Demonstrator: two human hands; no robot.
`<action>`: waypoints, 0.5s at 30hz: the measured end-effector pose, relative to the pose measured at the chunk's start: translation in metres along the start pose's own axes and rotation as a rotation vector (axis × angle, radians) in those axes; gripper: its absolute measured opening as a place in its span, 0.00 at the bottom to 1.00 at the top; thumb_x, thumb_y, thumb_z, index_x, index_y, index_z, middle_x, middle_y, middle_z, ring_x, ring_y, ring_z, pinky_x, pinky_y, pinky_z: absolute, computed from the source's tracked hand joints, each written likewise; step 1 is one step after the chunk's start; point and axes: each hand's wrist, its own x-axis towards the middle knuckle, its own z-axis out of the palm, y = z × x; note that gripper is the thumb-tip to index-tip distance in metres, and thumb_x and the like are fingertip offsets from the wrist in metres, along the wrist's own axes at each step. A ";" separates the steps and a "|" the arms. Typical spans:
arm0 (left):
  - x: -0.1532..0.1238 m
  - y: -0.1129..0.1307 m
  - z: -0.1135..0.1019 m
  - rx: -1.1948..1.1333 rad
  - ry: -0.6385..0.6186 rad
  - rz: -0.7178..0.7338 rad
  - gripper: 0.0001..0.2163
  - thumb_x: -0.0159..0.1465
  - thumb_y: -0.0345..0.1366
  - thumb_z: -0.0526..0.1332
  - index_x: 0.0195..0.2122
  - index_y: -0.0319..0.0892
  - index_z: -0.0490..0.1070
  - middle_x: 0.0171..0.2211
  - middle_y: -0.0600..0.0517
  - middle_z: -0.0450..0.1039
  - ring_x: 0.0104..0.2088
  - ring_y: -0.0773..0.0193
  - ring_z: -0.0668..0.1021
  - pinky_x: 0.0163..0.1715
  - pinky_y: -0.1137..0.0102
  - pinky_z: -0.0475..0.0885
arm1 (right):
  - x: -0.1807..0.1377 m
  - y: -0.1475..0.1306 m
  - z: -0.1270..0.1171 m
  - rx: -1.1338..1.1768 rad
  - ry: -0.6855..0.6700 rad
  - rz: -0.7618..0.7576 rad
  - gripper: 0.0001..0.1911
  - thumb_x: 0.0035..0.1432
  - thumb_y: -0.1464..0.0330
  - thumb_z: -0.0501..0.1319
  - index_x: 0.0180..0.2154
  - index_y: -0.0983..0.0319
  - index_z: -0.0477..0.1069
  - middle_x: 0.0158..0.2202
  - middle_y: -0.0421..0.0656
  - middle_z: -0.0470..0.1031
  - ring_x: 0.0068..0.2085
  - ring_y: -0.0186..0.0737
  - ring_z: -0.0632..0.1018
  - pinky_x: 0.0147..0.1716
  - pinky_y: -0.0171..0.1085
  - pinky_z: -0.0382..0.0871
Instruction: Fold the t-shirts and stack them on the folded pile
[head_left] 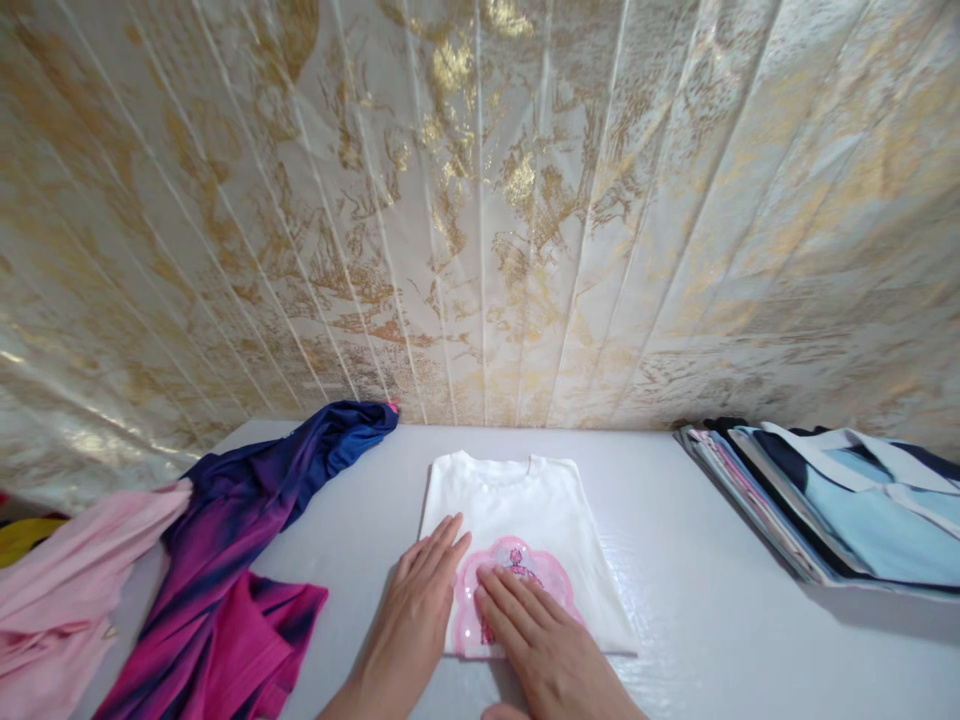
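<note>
A folded white T-shirt (525, 510) with a pink print lies flat on the white table (675, 600), collar towards the wall. My left hand (416, 610) rests flat on the shirt's left side, fingers stretched out and together. My right hand (544, 640) lies flat over the pink print, fingers extended. Neither hand holds anything.
A loose blue, purple and magenta garment (247, 540) sprawls at the left, with pink cloth (67, 590) beside it. A stack of folded clothes (840, 510), light blue on top, sits at the right. A gold and white patterned wall (480, 200) rises behind the table.
</note>
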 end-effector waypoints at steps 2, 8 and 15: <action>0.000 0.000 -0.001 0.004 0.019 0.005 0.25 0.63 0.21 0.46 0.60 0.44 0.62 0.62 0.47 0.63 0.62 0.62 0.66 0.54 0.62 0.69 | -0.002 0.004 0.000 0.036 -0.013 0.062 0.44 0.61 0.46 0.54 0.67 0.66 0.48 0.66 0.49 0.54 0.64 0.48 0.62 0.59 0.43 0.64; -0.001 0.000 0.001 -0.008 0.041 -0.006 0.26 0.63 0.20 0.46 0.61 0.44 0.60 0.62 0.47 0.64 0.61 0.62 0.66 0.55 0.61 0.69 | 0.007 0.002 0.004 0.130 -0.057 -0.002 0.44 0.61 0.46 0.54 0.68 0.64 0.45 0.67 0.47 0.53 0.65 0.46 0.60 0.61 0.42 0.61; -0.003 -0.001 -0.001 -0.022 0.034 -0.018 0.24 0.66 0.23 0.47 0.62 0.46 0.59 0.63 0.49 0.62 0.62 0.63 0.65 0.56 0.62 0.68 | 0.012 0.009 -0.013 0.148 -0.112 0.160 0.41 0.61 0.50 0.55 0.66 0.67 0.51 0.67 0.51 0.50 0.66 0.51 0.58 0.62 0.47 0.59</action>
